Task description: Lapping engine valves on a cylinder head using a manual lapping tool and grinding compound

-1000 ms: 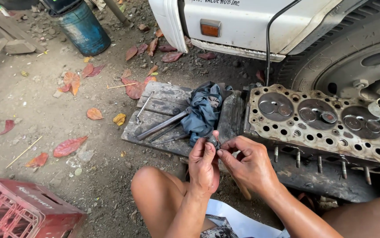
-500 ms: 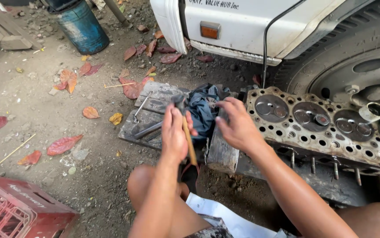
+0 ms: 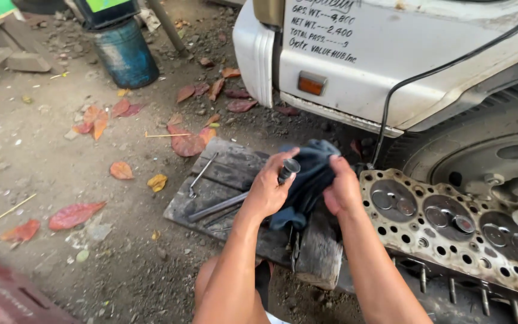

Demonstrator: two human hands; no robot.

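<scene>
Left hand (image 3: 266,191) is clamped around a short dark tool (image 3: 287,170), tip up, while the right hand (image 3: 343,191) bunches the dark blue rag (image 3: 307,180) against it, so it looks like wiping. Both sit over the wooden board (image 3: 223,180), cylinder head (image 3: 451,234) just right, white truck (image 3: 403,54) beyond.

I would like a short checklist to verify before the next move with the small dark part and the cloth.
1. Left hand holds the small dark part firmly: ok.
2. Right hand grips the dark blue cloth: ok.
3. Part is clean: cannot tell.
4. Tools on the wooden board lie apart from the hands: ok.
5. Cylinder head rests steady beside the board: cannot tell.
</scene>
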